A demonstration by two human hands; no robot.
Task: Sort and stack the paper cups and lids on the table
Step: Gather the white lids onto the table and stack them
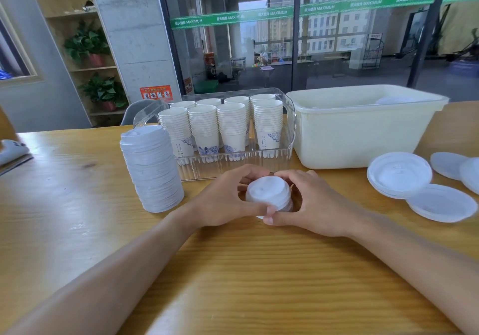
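A short stack of white plastic lids stands on the wooden table at the centre. My left hand grips it from the left and my right hand from the right, fingers curled round its rim. To the left rises a tall, leaning stack of lids. Behind it, a clear plastic tray holds several stacks of white paper cups with blue prints. At the right, loose lids lie overlapping on the table.
A cream plastic bin stands right of the tray, with a few lids inside it. More loose lids lie at the far right edge. A white device sits at the table's left edge. Behind the table stands a glass wall.
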